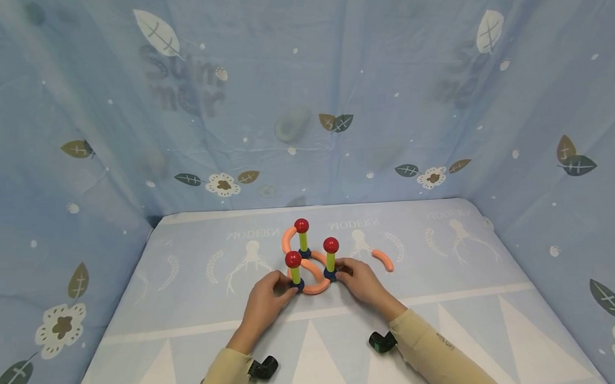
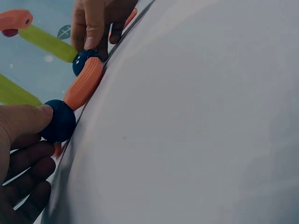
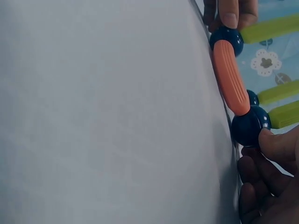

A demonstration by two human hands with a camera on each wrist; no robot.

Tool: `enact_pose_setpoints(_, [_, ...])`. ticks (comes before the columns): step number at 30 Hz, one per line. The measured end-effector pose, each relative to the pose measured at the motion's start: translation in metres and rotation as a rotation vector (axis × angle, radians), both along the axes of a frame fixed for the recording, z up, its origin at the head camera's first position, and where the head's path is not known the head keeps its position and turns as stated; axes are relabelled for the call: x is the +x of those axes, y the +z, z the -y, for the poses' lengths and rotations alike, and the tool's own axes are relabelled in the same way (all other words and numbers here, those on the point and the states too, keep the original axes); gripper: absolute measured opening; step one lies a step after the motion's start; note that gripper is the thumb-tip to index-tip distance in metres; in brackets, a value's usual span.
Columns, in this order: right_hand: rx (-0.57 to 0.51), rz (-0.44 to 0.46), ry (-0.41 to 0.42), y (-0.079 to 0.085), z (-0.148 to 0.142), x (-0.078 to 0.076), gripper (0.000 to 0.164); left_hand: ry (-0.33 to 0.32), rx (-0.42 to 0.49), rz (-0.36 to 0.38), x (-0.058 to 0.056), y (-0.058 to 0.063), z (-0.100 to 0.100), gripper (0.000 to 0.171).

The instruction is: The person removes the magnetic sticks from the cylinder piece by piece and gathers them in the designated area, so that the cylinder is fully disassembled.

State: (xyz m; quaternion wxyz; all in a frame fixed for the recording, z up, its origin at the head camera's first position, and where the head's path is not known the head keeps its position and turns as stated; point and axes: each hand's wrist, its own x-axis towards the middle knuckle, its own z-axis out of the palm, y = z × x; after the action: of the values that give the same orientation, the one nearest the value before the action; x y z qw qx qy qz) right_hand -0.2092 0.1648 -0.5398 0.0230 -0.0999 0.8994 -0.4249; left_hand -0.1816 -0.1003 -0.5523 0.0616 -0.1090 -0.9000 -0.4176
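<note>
A toy frame of balls and rods stands on the table, with three upright green rods, each on a blue ball and topped by a red ball (image 1: 301, 225). My left hand (image 1: 265, 303) pinches the front-left blue ball (image 2: 59, 121) between thumb and fingers. At the right-hand blue ball (image 3: 250, 126), my right hand (image 1: 364, 281) grips with thumb and fingers. A curved orange rod (image 3: 229, 77) joins these two balls low along the table. Another orange rod (image 1: 289, 240) curves from the back red ball. The third blue ball (image 1: 304, 253) sits behind, beyond both hands.
A loose curved orange rod (image 1: 383, 260) lies on the table right of my right hand. The patterned cloth (image 1: 189, 309) covers the table, and blue curtains (image 1: 294, 102) close in the back and both sides. Black wrist devices (image 1: 264, 368) show at both sleeves.
</note>
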Motion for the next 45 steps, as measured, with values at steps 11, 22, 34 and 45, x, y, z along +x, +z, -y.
enact_pose_setpoints(11, [0.011,0.023,0.025,-0.002,-0.004,-0.01,0.031,0.026,-0.017,-0.005,0.009,0.002,-0.009,0.021])
enact_pose_setpoints(22, [0.006,0.018,0.02,-0.002,-0.006,-0.009,0.032,0.041,-0.001,-0.001,0.011,0.002,-0.01,0.021])
enact_pose_setpoints(34, [-0.054,-0.041,-0.04,0.003,-0.012,0.002,0.041,0.01,0.037,-0.046,0.009,0.007,0.003,0.027])
enact_pose_setpoints(45, [-0.153,-0.137,-0.044,0.024,-0.015,0.02,0.034,0.053,0.115,-0.128,0.004,0.04,0.021,0.024])
